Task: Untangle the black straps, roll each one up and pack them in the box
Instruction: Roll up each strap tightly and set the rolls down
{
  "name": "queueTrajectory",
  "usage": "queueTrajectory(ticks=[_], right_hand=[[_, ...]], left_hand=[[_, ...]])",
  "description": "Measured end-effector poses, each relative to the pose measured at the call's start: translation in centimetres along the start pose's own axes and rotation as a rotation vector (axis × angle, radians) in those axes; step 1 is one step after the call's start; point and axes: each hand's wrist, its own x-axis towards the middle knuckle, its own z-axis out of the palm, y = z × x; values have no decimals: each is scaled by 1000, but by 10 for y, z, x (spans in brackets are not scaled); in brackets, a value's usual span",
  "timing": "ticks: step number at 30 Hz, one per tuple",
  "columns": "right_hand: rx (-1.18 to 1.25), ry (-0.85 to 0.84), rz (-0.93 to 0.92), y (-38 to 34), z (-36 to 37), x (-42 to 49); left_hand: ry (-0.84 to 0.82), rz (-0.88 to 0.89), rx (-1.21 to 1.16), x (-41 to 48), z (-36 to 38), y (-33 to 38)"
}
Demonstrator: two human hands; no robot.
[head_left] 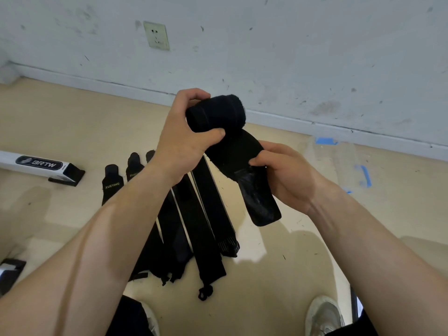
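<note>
The white box (36,163) on the floor at the left carries the logo "BRTW". One of the flat straps (206,214) shows "XUEYING" in pale letters near its tip. The held strap (215,115) is black and fuzzy, mostly wound into a thick roll, and its shiny loose end hangs down. The left hand (184,141) clenches the roll, and the right hand (288,175) pinches the loose end. At least four flat straps lie side by side on the floor below; the left arm hides part of them. One clear box (339,161) stands near the wall at the right.
</note>
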Motion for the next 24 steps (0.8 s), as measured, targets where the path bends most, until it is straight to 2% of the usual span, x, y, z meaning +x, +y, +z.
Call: queueTrajectory(ticks=[5,9,13,19,24], right_hand=[[-20,11,-26,6,-3,-1],[28,33,-26,11,-5,-1],[68,33,-33,12,-6,-1],[39,24,-29,12,-4,-1],[52,9,-56,11,-6,-1]], left_hand=[[-85,27,32,-3,7,-5],[-58,43,21,-6,15,-6],[-33,-140,-235,-6,15,3],[-1,-247,-347,-1,8,-2],[-148,-345,-392,-2,7,-4]])
